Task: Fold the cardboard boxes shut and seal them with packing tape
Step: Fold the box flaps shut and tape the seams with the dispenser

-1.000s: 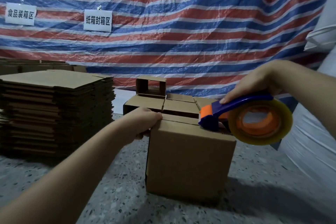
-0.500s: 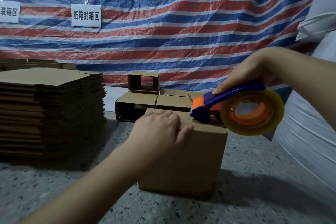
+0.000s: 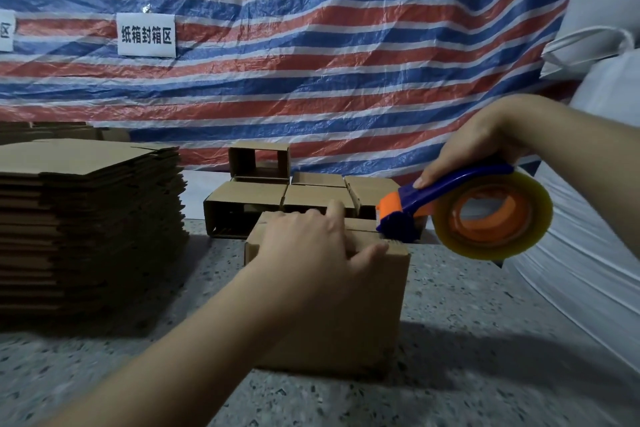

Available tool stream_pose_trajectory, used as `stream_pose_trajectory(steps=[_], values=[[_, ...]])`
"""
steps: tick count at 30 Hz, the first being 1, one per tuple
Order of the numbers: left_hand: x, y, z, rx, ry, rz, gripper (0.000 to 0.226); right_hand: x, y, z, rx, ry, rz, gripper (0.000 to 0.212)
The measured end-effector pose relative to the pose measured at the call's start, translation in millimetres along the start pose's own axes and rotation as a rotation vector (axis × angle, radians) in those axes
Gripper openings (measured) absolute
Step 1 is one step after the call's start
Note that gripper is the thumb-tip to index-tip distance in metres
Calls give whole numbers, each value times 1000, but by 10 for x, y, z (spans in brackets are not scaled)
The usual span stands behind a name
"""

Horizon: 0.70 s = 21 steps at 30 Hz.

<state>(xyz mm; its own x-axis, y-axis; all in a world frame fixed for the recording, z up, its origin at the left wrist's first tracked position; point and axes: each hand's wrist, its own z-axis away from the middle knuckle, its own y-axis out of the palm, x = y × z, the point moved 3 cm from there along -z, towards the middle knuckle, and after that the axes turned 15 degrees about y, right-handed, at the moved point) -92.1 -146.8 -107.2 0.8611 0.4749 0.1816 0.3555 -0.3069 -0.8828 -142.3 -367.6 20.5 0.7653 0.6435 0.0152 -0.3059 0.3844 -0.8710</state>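
A brown cardboard box (image 3: 363,315) stands on the speckled floor in front of me, its top flaps folded down. My left hand (image 3: 311,246) lies flat on the box top, fingers spread, thumb near the front right corner. My right hand (image 3: 467,149) grips the blue handle of a tape dispenser (image 3: 450,208) with an orange core and a clear tape roll. The dispenser's blue and orange head touches the right end of the box top, just beside my left thumb.
A tall stack of flat cardboard blanks (image 3: 86,218) stands at the left. Several small assembled boxes (image 3: 294,194) sit behind the box, against a striped tarp with a white sign (image 3: 146,35). White sacks (image 3: 595,253) fill the right side.
My left hand moved from the box's left edge onto its top and spread flat. The dispenser stays at the right end of the top.
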Motion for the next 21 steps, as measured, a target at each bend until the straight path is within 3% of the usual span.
stream_pose_trajectory(steps=[4, 8, 11, 16, 21], values=[[-270, 99, -118, -20, 158, 107, 86, -41, 5, -58, 10, 1, -14, 90], [-264, 198, -125, -114, 152, 41, 73, -84, 22, -126, 42, -29, -43, 92], [-266, 174, -111, -131, 156, 41, 75, -142, -19, -128, 39, -63, -36, 101], [-273, 182, -87, -175, 158, 43, 66, -418, -180, -36, -7, -8, -76, 112], [-262, 170, -138, -79, 183, 98, 78, -395, -2, -83, 11, 4, 11, 81]])
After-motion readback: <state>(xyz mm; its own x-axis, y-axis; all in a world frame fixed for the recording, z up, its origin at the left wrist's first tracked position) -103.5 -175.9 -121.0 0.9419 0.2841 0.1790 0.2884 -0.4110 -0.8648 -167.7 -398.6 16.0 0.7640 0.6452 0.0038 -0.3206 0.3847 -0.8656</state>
